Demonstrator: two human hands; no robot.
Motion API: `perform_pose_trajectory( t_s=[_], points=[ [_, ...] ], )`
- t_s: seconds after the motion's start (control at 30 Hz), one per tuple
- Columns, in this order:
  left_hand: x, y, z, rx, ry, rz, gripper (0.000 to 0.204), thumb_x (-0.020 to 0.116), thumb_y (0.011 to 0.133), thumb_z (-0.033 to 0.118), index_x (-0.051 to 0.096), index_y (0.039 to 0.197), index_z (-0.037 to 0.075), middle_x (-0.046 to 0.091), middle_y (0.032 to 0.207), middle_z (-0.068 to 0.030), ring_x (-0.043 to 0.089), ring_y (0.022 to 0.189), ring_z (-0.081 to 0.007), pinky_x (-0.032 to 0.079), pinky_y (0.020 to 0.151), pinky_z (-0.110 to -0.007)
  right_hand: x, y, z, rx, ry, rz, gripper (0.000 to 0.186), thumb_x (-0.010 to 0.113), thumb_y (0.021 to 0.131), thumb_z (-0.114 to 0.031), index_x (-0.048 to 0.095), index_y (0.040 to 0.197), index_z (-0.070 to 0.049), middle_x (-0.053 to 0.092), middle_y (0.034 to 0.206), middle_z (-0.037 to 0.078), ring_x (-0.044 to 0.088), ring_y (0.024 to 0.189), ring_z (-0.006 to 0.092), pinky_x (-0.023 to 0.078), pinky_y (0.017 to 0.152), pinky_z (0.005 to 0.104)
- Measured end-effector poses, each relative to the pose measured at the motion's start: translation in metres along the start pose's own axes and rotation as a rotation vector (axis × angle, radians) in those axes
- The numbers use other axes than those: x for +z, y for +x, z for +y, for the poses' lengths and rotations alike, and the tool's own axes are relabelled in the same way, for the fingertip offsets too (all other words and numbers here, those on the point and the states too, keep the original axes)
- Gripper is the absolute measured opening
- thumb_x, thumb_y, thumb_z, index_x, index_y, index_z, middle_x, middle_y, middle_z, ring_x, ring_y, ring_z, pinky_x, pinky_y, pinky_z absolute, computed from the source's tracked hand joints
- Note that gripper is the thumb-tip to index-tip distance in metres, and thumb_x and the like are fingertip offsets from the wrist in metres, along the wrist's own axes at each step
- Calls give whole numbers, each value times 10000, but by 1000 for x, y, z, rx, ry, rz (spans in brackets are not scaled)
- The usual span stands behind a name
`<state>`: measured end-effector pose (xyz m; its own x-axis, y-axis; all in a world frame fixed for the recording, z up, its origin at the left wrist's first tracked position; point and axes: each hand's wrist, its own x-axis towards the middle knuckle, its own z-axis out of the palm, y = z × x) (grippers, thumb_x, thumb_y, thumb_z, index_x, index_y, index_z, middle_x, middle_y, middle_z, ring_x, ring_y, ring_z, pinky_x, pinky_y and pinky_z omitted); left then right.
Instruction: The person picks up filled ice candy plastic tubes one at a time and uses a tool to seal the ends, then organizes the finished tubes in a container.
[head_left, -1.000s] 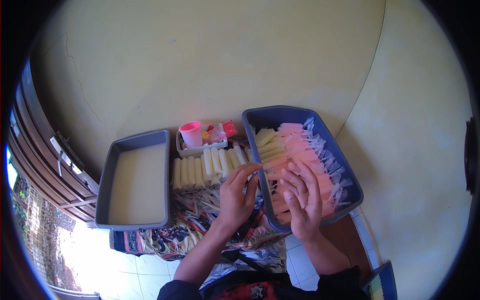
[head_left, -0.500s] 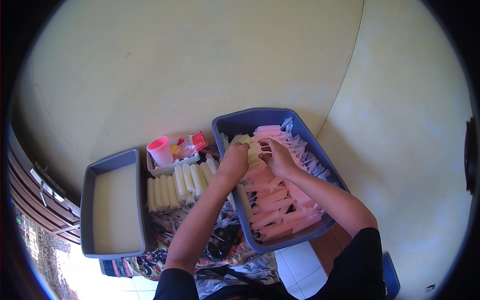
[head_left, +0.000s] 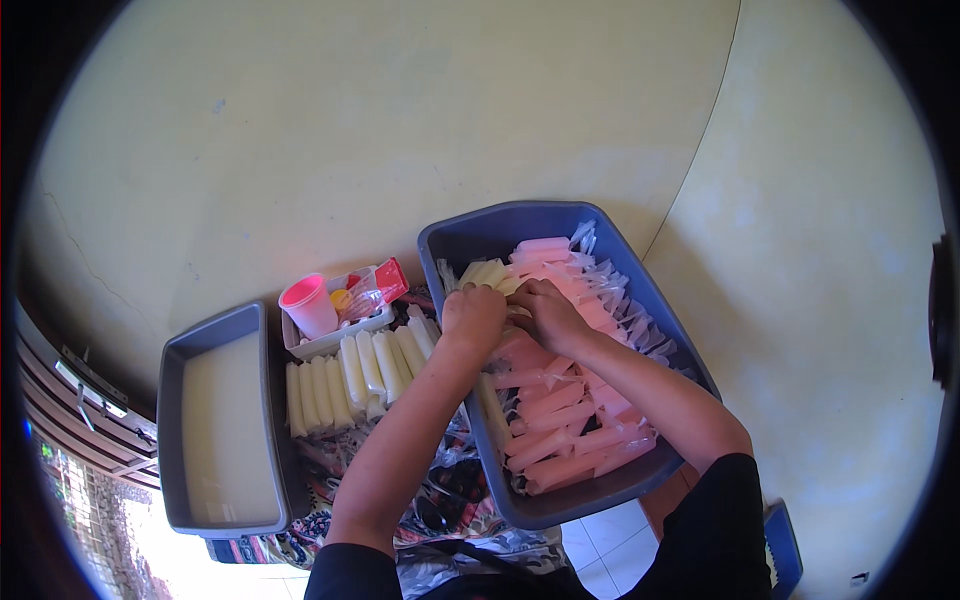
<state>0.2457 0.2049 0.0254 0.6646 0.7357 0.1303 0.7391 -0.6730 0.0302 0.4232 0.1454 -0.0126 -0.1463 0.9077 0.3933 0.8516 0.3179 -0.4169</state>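
Note:
My left hand (head_left: pixel 474 320) and my right hand (head_left: pixel 548 314) meet low over the large blue-grey tub (head_left: pixel 705 400). The fingers of both are curled close together at the edge of the pale packets. Whatever lies between the fingertips is hidden by the hands. Just beyond the left hand, pale yellow liquid-filled plastic tubes (head_left: pixel 484 272) lie at the tub's far left. Pink filled tubes (head_left: pixel 560 418) with clear twisted plastic ends fill much of the rest of it, passing under my right forearm.
Left of the tub, a row of whitish filled tubes (head_left: pixel 372 364) lies on patterned cloth. Behind it stands a small white box (head_left: pixel 338 340) with a pink cup (head_left: pixel 308 305) and a red packet. A grey tub (head_left: pixel 165 430) of milky liquid (head_left: pixel 230 430) stands far left. A wall (head_left: pixel 450 110) rises behind.
My right hand's fingers have gone from spread to curled in, and it has come up against the left. The whole view has shifted slightly.

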Motion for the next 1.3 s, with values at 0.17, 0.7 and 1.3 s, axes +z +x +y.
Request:
perform_pose_trajectory(
  t_s=[0.17, 0.7, 1.3],
  points=[
    [-10, -7, 2, 62, -45, 42, 204, 789, 903, 161, 830, 1090, 91, 814, 1089, -121, 744, 1176, -309, 600, 998, -432, -20, -9, -9, -96, 48, 8, 276, 833, 934, -93, 761, 1190, -19, 688, 1079, 162, 711, 976, 343, 583, 885, 429],
    [-54, -104, 43, 219, -792, 757, 285, 803, 916, 12, 767, 1196, 50, 694, 1212, -120, 770, 1021, -318, 636, 867, -431, -101, -87, -132, 297, 515, 239, 238, 740, 1044, -17, 575, 1206, 38, 687, 1275, 189, 795, 1094, 224, 644, 892, 335],
    [-43, -320, -17, -365, -1548, 669, 361, 711, 1039, -77, 673, 1398, -90, 760, 1295, -164, 732, 1229, -200, 585, 1066, -309, 40, -137, -316, -122, 468, 349, 589, 707, 1007, -20, 525, 1550, 121, 523, 1589, 371, 575, 1457, 481, 521, 1171, 476]
  ],
)
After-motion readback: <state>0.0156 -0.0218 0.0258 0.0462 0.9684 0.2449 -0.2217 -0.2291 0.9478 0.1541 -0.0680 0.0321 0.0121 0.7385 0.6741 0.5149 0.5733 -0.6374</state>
